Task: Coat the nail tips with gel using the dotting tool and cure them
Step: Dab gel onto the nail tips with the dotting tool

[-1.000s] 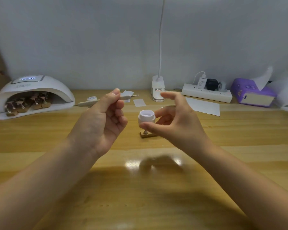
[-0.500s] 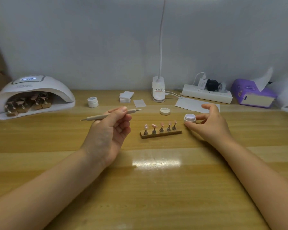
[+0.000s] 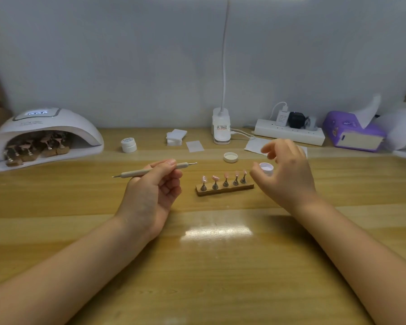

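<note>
We hold the dotting tool in our left hand. Our thumb and fingers pinch it near the middle. The tool lies almost flat above the tabletop. Its long line runs from left to right. The right end sits a bit higher and has a small metal ball on it. That end points toward the open gel jar. The thin left end points toward the nail lamp.

Our right hand is beside the gel jar with loose, spread fingers. The hand is blurry, so we cannot tell if it touches the jar. The jar has no lid on. Its white lid lies on the tabletop, a little behind and to the left.

Five pink nail tips stand in a row on small metal stands. The stands sit on a wooden bar between our two hands. The bar runs left to right.

More nail tips on wooden bars sit inside the nail lamp at the far left. A closed white jar stands near the lamp.
</note>
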{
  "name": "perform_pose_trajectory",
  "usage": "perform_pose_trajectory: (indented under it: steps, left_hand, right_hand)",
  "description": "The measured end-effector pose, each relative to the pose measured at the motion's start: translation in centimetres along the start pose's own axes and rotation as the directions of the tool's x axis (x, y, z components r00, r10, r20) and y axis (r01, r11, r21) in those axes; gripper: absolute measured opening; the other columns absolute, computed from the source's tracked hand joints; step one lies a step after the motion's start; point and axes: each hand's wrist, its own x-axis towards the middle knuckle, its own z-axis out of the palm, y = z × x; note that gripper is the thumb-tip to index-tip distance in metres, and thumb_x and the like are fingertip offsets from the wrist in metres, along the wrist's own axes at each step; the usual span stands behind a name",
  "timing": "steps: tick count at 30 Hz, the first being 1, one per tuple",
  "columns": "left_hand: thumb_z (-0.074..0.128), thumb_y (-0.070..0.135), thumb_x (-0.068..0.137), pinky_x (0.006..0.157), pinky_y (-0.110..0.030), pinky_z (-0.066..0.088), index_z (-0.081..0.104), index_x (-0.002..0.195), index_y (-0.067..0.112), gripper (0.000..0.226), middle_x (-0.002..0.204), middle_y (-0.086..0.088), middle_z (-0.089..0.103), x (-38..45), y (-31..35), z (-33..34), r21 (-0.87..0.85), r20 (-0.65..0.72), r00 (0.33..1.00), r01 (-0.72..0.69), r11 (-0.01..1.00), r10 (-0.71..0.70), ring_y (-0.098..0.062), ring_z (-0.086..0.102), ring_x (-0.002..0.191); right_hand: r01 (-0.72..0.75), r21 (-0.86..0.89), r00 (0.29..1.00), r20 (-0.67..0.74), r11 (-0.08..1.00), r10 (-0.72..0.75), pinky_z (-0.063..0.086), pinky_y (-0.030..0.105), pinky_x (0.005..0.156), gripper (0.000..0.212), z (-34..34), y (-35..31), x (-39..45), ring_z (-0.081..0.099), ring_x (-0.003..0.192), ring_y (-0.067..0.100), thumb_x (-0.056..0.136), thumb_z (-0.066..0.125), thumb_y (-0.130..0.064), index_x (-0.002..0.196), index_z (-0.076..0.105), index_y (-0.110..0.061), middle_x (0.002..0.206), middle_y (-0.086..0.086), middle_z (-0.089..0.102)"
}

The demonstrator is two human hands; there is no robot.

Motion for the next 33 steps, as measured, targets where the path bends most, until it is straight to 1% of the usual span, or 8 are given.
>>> perform_pose_trajectory:
  steps: [2,4,9,13,20,23,26,33]
  left_hand:
    - [0.062,0.014,0.09,0.062,-0.022,0.047,0.063,0.081,0.017,0.009,0.062,0.003,0.063,0.1,0.0,-0.1,0.001,-0.032,0.999,-0.018,1.0,0.018,-0.006,0.058,0.057]
    - [0.062,0.014,0.09,0.061,-0.022,0.047,0.063,0.079,0.017,0.011,0.061,0.003,0.062,0.1,0.0,-0.1,0.001,-0.063,0.998,-0.031,1.0,0.031,-0.005,0.057,0.056]
    - [0.062,0.013,0.09,0.06,-0.021,0.046,0.062,0.078,0.017,0.012,0.06,0.004,0.062,0.2,-0.2,0.0,0.009,-0.092,0.995,-0.042,0.999,0.043,-0.005,0.056,0.054]
    - [0.061,0.011,0.09,0.063,-0.022,0.044,0.062,0.08,0.016,0.012,0.059,0.003,0.062,0.1,-0.7,-0.1,0.033,-0.114,0.991,-0.068,0.997,0.071,-0.006,0.055,0.056]
    - [0.059,0.01,0.091,0.063,-0.024,0.043,0.061,0.081,0.016,0.012,0.058,0.003,0.062,0.2,-1.3,-0.2,0.087,-0.123,0.986,-0.099,0.991,0.109,-0.006,0.055,0.054]
    - [0.06,0.01,0.091,0.062,-0.024,0.044,0.062,0.081,0.016,0.012,0.059,0.003,0.062,0.1,-1.4,-0.3,0.099,-0.11,0.987,-0.106,0.989,0.117,-0.005,0.056,0.054]
    - [0.06,0.01,0.091,0.061,-0.024,0.045,0.062,0.081,0.016,0.012,0.06,0.003,0.062,0.2,-1.4,-0.4,0.096,-0.104,0.987,-0.111,0.989,0.121,-0.006,0.056,0.055]
    - [0.061,0.009,0.091,0.062,-0.024,0.045,0.063,0.085,0.014,0.008,0.062,0.001,0.064,-0.1,-1.5,-0.4,0.151,-0.045,0.982,-0.174,0.973,0.183,-0.007,0.058,0.059]
  right_hand:
    - [0.154,-0.026,0.988,0.016,0.988,-0.153,0.037,0.028,0.055,0.017,-0.3,-1.9,-0.5,0.047,0.065,0.017,0.081,0.066,-0.028,0.078,0.055,-0.014,0.068,-0.001,0.052]
    - [0.206,-0.065,0.972,0.127,0.976,-0.197,0.04,0.029,0.049,0.024,0.2,-3.4,-1.2,0.047,0.056,0.015,0.084,0.063,-0.035,0.07,0.056,-0.017,0.06,-0.004,0.052]
    - [0.14,-0.097,0.971,0.211,0.985,-0.117,0.042,0.025,0.056,0.024,1.6,-4.5,-2.5,0.065,0.074,0.017,0.085,0.061,-0.044,0.087,0.075,-0.024,0.08,-0.005,0.073]
    - [0.106,-0.091,0.954,0.289,0.99,-0.075,0.044,0.025,0.062,0.028,2.3,-4.3,-2.4,0.063,0.088,0.016,0.089,0.056,-0.048,0.105,0.073,-0.032,0.091,-0.008,0.072]
    - [0.084,-0.069,0.944,0.325,0.994,-0.057,0.047,0.028,0.081,0.028,3.2,-4.2,-2.2,0.062,0.105,0.02,0.095,0.051,-0.043,0.11,0.071,-0.031,0.113,-0.004,0.069]
    - [0.098,-0.083,0.943,0.326,0.992,-0.065,0.048,0.029,0.085,0.029,3.2,-4.3,-2.2,0.064,0.103,0.021,0.096,0.049,-0.042,0.11,0.071,-0.03,0.113,-0.002,0.07]
    - [0.09,-0.085,0.944,0.325,0.992,-0.058,0.052,0.034,0.079,0.029,3.1,-4.4,-2.2,0.064,0.103,0.02,0.096,0.05,-0.044,0.109,0.071,-0.029,0.112,-0.002,0.07]
    - [0.088,-0.027,0.965,0.252,0.996,-0.078,0.045,0.027,0.077,0.027,2.9,-4.5,-2.4,0.064,0.093,0.019,0.095,0.052,-0.043,0.1,0.074,-0.027,0.098,-0.005,0.073]
